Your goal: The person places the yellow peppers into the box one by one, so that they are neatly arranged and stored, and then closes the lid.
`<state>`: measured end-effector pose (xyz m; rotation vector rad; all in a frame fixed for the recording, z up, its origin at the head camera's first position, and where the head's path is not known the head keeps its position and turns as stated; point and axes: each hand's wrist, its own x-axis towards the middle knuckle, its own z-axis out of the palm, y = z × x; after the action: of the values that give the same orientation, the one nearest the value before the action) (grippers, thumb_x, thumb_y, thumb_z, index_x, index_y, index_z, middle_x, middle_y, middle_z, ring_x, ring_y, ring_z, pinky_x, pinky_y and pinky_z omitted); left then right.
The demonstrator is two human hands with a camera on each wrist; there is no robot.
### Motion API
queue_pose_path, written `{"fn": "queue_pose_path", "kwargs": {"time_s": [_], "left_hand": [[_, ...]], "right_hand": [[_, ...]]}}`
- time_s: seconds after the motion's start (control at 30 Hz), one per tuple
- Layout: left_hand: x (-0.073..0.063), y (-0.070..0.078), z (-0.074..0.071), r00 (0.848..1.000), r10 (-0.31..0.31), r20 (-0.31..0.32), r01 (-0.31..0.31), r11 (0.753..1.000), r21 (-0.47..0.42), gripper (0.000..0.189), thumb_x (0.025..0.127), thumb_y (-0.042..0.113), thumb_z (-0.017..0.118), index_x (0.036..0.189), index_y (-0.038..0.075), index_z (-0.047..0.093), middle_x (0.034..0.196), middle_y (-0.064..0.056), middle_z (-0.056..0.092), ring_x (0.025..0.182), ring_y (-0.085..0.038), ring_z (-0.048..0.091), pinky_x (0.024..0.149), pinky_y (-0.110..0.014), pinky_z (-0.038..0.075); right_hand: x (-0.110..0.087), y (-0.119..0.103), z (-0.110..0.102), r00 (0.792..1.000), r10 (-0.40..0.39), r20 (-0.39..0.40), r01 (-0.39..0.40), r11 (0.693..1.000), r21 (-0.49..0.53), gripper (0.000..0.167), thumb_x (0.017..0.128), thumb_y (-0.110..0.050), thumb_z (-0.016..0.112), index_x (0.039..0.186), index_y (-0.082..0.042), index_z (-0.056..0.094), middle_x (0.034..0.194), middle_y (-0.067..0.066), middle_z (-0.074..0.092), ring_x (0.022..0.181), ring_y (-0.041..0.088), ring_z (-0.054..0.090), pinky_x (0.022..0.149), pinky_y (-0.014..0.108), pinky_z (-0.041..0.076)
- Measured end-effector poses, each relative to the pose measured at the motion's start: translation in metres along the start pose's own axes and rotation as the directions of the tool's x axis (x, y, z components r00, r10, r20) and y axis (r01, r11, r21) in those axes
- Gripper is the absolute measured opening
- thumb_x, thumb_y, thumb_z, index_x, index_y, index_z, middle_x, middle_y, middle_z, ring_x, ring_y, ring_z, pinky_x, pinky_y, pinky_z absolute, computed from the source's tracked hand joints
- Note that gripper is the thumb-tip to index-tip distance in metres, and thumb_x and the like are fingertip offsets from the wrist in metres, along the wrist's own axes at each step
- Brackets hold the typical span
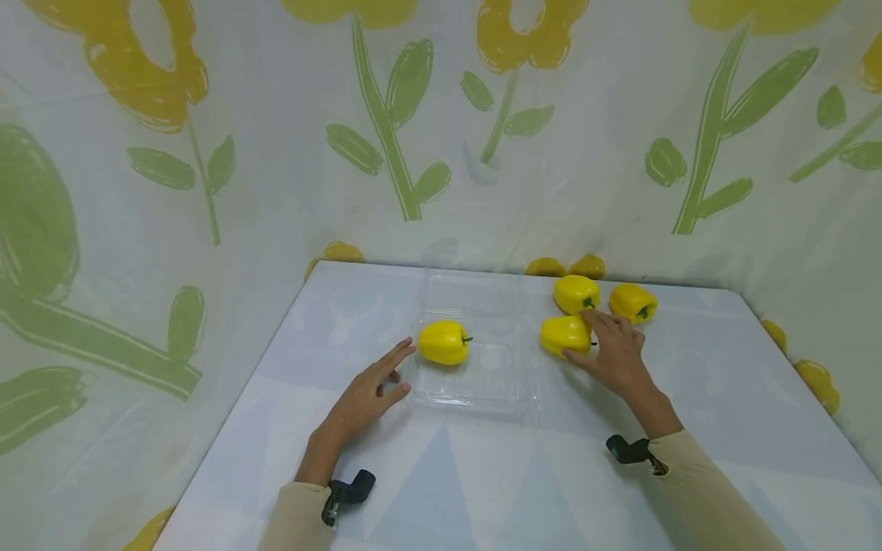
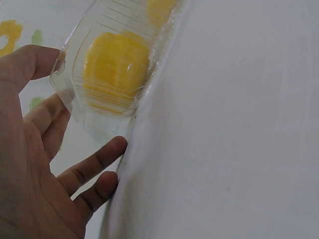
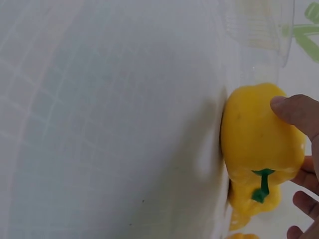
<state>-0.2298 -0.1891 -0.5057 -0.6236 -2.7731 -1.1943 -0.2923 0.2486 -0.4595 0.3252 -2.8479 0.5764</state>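
Observation:
In the head view a yellow bell pepper (image 1: 443, 342) with a green stem sits in the left part of a clear plastic container (image 1: 482, 394). My left hand (image 1: 368, 394) is at the container's left edge, fingers spread; in the left wrist view a fingertip shows against the clear rim (image 2: 65, 94). To the container's right, my right hand (image 1: 616, 356) grips another yellow bell pepper (image 1: 561, 335) between thumb and fingers. The right wrist view shows the thumb (image 3: 286, 107) on the side of that pepper (image 3: 256, 132), low over the table.
Two more yellow bell peppers, one (image 1: 576, 293) just behind the gripped one and another (image 1: 632, 303) to its right, lie near the table's back edge. The pale table (image 1: 441, 474) meets a flower-printed cloth (image 1: 262, 115) behind. The container's hinged lid (image 1: 475, 291) lies back.

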Motion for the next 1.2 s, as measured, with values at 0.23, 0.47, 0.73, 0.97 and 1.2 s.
{"fn": "queue_pose_path", "kwargs": {"time_s": [0.23, 0.47, 0.73, 0.97, 1.2], "left_hand": [[0.000, 0.002, -0.001, 1.000, -0.008, 0.001, 0.008, 1.000, 0.007, 0.063, 0.100, 0.030, 0.062, 0.157, 0.033, 0.034, 0.161, 0.022, 0.024, 0.099, -0.012, 0.053, 0.072, -0.028, 0.045], [0.000, 0.002, -0.001, 1.000, -0.003, 0.005, 0.003, 1.000, 0.002, 0.064, 0.100, 0.029, 0.062, 0.157, 0.030, 0.034, 0.161, 0.021, 0.024, 0.100, -0.014, 0.054, 0.072, -0.028, 0.046], [0.001, 0.002, -0.001, 1.000, -0.008, 0.009, 0.008, 1.000, 0.002, 0.064, 0.100, 0.029, 0.062, 0.157, 0.029, 0.034, 0.161, 0.021, 0.023, 0.100, -0.014, 0.054, 0.072, -0.028, 0.046], [0.000, 0.002, -0.001, 1.000, -0.001, 0.005, 0.001, 1.000, 0.002, 0.064, 0.100, 0.028, 0.062, 0.157, 0.030, 0.034, 0.161, 0.021, 0.024, 0.100, -0.013, 0.054, 0.072, -0.028, 0.046], [0.001, 0.002, 0.000, 1.000, -0.011, 0.007, 0.011, 1.000, 0.005, 0.064, 0.100, 0.029, 0.062, 0.157, 0.033, 0.033, 0.161, 0.022, 0.023, 0.100, -0.012, 0.053, 0.073, -0.029, 0.046]], "right_hand": [[0.000, 0.004, 0.003, 1.000, -0.006, -0.001, 0.006, 1.000, 0.011, 0.078, 0.084, -0.039, 0.081, 0.144, -0.005, 0.046, 0.149, 0.023, 0.042, 0.134, 0.045, 0.026, 0.097, 0.066, 0.016], [-0.001, 0.004, 0.003, 0.998, -0.040, -0.039, 0.041, 0.999, 0.014, 0.072, 0.083, -0.032, 0.083, 0.139, -0.003, 0.049, 0.146, 0.025, 0.045, 0.131, 0.046, 0.029, 0.096, 0.065, 0.018], [-0.001, 0.005, 0.003, 0.996, -0.064, -0.067, 0.064, 0.998, -0.005, 0.069, 0.081, -0.032, 0.084, 0.136, -0.005, 0.053, 0.142, 0.024, 0.051, 0.129, 0.044, 0.032, 0.094, 0.063, 0.019], [-0.003, 0.002, -0.005, 0.996, -0.053, -0.074, 0.054, 0.998, 0.009, 0.069, 0.082, -0.035, 0.083, 0.136, -0.004, 0.053, 0.142, 0.025, 0.050, 0.129, 0.046, 0.032, 0.092, 0.063, 0.018], [-0.004, -0.003, -0.011, 0.996, -0.049, -0.080, 0.051, 0.998, 0.022, 0.070, 0.082, -0.033, 0.084, 0.137, -0.002, 0.053, 0.141, 0.026, 0.051, 0.129, 0.045, 0.032, 0.093, 0.063, 0.019]]}}
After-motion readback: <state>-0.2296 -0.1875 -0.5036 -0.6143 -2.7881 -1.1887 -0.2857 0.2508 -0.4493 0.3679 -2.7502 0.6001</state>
